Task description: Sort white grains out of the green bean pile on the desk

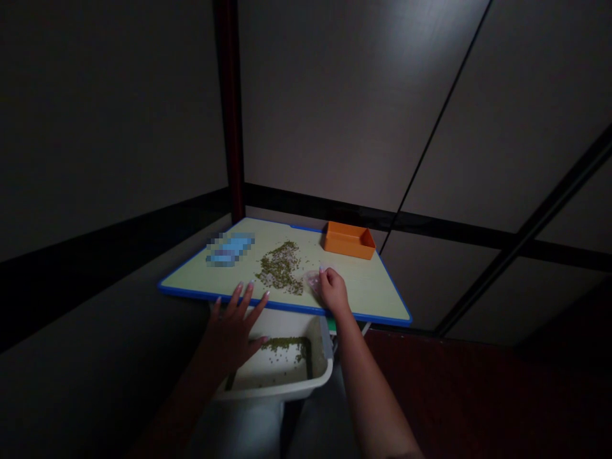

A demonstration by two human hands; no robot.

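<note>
Right hand [333, 289] pinches clear plastic [312, 280], left hand [233, 324] is splayed; some green grains [283, 342] lie in the bin [306, 385], many remain on the board [368, 290].

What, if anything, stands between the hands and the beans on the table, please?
Nothing visible stands between the left hand and the beans. Between the right hand and them is only the clear plastic it holds; the box sits farther back, off that path.

A small, clear, pinkish plastic piece [312, 282] is held in the right hand [333, 291], beside small green bean-like grains [281, 271] scattered loosely across a pale, blue-edged tabletop [368, 290]; more are contained in a white rectangular plastic tub [282, 390] below.
</note>
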